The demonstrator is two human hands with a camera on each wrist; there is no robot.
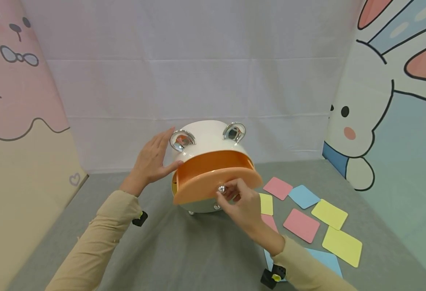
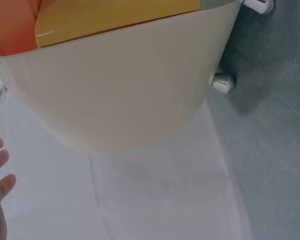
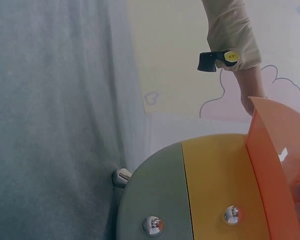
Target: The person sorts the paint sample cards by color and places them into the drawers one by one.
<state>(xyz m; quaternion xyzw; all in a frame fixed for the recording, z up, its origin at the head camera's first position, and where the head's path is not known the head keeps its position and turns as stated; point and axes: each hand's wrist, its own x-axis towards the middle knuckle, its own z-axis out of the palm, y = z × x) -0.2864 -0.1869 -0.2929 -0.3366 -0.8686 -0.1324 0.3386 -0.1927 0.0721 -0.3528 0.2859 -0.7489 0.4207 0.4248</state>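
A small rounded drawer cabinet [image 1: 207,135] with a white shell and two silver ear-like rings stands on the grey cloth. Its orange top drawer [image 1: 198,186] is pulled partly out. My right hand [image 1: 244,206] pinches the silver knob [image 1: 221,188] on that drawer's front. Straight fingers of my left hand [image 1: 154,159] rest against the cabinet's upper left side, thumb at the drawer opening. In the right wrist view, a yellow drawer [image 3: 215,175] and a green drawer [image 3: 152,192] sit closed beside the orange one. The drawer's inside floor is hidden.
Several pink, blue and yellow cards lie to the right, including a pink card [image 1: 302,225] and a yellow card [image 1: 342,245]. A white cloth backdrop [image 1: 198,81] hangs behind. Cartoon-printed panels stand at both sides. Small silver feet [image 2: 222,83] carry the cabinet.
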